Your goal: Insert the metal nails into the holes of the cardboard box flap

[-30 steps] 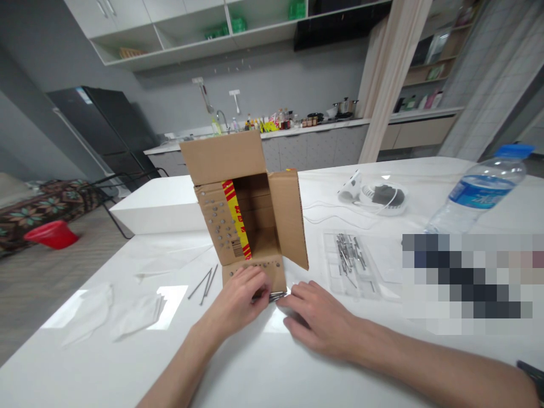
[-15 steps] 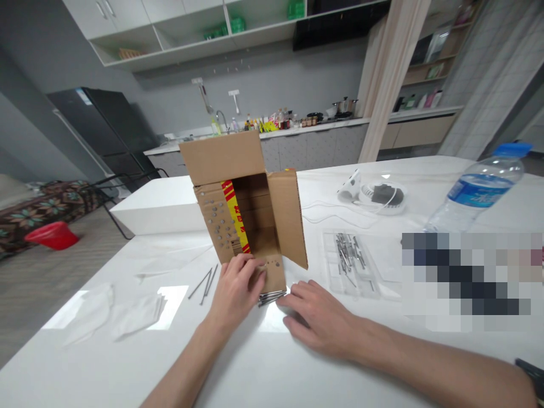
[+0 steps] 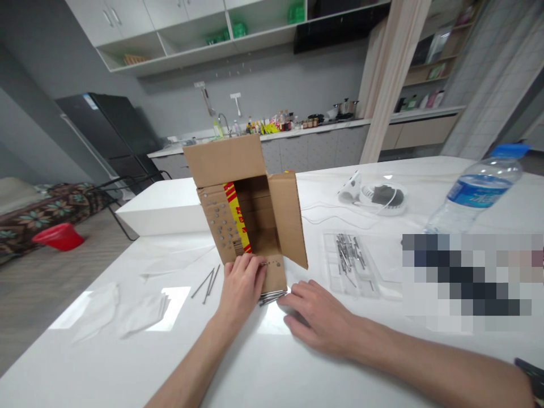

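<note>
An open cardboard box [image 3: 289, 221] stands on the table, its flaps spread and many nail heads dotting its left side. My left hand [image 3: 241, 283] is at the box's lower front flap [image 3: 276, 279], thumb and index finger together at a thin metal nail, mostly hidden by the fingers. Small nail heads or holes show in that flap beside them. My right hand [image 3: 317, 317] lies on the table with loosely spread fingers, its fingertips at a small pile of nails [image 3: 272, 297] under the flap's edge.
Several long nails [image 3: 207, 284] lie left of the box. A clear compartment case [image 3: 348, 263] of nails sits on the right, near a water bottle [image 3: 476, 190] and a white corded device [image 3: 382, 197]. White cloths [image 3: 142, 314] lie at left; a white block [image 3: 157, 207] stands behind.
My left thumb and fingers have drawn closer together at the flap. My right hand has stayed by the nail pile. The view has shifted slightly.
</note>
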Demonstrator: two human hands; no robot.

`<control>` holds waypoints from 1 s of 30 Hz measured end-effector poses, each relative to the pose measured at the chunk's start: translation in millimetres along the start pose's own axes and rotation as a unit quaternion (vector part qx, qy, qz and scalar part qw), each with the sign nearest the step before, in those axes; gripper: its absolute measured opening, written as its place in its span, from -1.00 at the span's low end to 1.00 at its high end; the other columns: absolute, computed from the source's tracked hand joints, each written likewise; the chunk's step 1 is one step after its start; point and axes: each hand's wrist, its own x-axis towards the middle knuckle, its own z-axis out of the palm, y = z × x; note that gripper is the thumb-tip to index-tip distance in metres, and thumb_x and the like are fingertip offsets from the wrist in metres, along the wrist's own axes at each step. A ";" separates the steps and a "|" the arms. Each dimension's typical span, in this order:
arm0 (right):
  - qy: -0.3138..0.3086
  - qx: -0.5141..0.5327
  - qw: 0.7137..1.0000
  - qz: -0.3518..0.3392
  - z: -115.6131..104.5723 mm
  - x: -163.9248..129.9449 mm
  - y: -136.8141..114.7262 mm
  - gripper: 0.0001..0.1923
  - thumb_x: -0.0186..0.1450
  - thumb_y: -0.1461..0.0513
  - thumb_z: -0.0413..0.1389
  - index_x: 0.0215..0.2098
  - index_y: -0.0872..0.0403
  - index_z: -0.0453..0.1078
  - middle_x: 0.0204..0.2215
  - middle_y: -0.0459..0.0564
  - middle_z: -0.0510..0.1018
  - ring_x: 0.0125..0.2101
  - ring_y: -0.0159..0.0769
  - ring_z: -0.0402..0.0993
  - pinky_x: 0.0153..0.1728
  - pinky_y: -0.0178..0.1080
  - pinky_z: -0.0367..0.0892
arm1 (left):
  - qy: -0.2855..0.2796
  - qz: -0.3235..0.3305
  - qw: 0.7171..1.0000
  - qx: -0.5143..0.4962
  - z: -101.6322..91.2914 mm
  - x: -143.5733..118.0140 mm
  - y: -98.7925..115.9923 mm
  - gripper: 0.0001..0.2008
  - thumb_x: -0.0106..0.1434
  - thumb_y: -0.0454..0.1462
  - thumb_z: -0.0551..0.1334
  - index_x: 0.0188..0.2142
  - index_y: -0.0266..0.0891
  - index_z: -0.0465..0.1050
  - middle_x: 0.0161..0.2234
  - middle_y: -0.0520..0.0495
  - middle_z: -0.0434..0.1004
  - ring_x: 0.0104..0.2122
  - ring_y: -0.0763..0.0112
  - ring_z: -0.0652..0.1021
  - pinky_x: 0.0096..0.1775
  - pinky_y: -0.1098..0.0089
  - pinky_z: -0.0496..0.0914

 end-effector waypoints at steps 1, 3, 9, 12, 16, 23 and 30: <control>0.000 -0.001 1.000 0.000 0.0 -0.1 0.0 -0.86 0.36 0.26 0.05 -0.16 0.08 0.43 -0.29 0.01 0.47 -0.25 -0.22 0.35 -0.18 -0.16 0.15 | -0.002 0.003 1.000 0.001 -0.1 0.1 -0.1 -0.89 0.42 -0.33 0.10 -0.20 -0.18 0.40 -0.24 -0.06 0.53 -0.22 0.24 0.50 -0.20 0.25 0.22; 0.001 -0.003 1.000 0.000 0.1 -0.3 0.0 -0.86 0.36 0.26 0.05 -0.16 0.08 0.43 -0.29 0.01 0.47 -0.25 -0.22 0.35 -0.18 -0.16 0.15 | -0.004 0.007 1.000 0.008 -0.2 0.3 -0.2 -0.87 0.43 -0.33 0.09 -0.23 -0.18 0.40 -0.25 -0.06 0.53 -0.23 0.25 0.50 -0.21 0.25 0.21; 0.001 -0.001 1.000 -0.003 1.1 -0.5 0.1 -0.86 0.36 0.26 0.05 -0.17 0.08 0.43 -0.30 0.00 0.46 -0.26 -0.22 0.35 -0.19 -0.17 0.16 | -0.004 0.011 1.000 0.014 0.2 0.9 0.5 -0.84 0.45 -0.33 0.06 -0.24 -0.18 0.38 -0.26 -0.06 0.54 -0.24 0.24 0.50 -0.22 0.26 0.21; 0.002 0.000 1.000 0.001 0.9 -0.2 0.5 -0.86 0.36 0.26 0.05 -0.17 0.08 0.43 -0.30 0.01 0.46 -0.26 -0.22 0.36 -0.19 -0.17 0.16 | 0.002 0.010 1.000 0.001 -1.5 1.0 1.7 -0.85 0.44 -0.34 0.05 -0.24 -0.18 0.36 -0.26 -0.06 0.54 -0.24 0.25 0.51 -0.21 0.26 0.22; 0.002 0.004 1.000 0.002 0.8 0.1 0.8 -0.85 0.36 0.26 0.05 -0.15 0.07 0.43 -0.29 0.01 0.46 -0.26 -0.21 0.36 -0.18 -0.16 0.16 | 0.019 0.019 0.999 -0.026 -8.7 1.0 2.9 -0.89 0.44 -0.35 0.05 -0.22 -0.18 0.31 -0.26 -0.03 0.52 -0.22 0.26 0.52 -0.19 0.25 0.23; -0.004 0.007 1.000 0.005 1.0 -0.5 0.2 -0.85 0.35 0.25 0.06 -0.14 0.07 0.43 -0.28 0.01 0.47 -0.25 -0.21 0.36 -0.18 -0.16 0.16 | 0.053 0.032 0.993 -0.099 -22.9 1.0 0.8 -0.94 0.41 -0.35 0.08 -0.20 -0.16 0.28 -0.28 -0.03 0.53 -0.27 0.32 0.53 -0.20 0.27 0.32; -0.006 0.012 1.000 0.005 0.0 0.3 0.5 -0.83 0.35 0.25 0.05 -0.13 0.07 0.43 -0.28 0.01 0.47 -0.23 -0.20 0.36 -0.17 -0.16 0.16 | 0.037 0.074 0.982 -0.170 -29.0 2.3 4.8 -0.91 0.34 -0.39 0.13 -0.24 -0.17 0.32 -0.39 0.03 0.51 -0.35 0.38 0.53 -0.28 0.34 0.38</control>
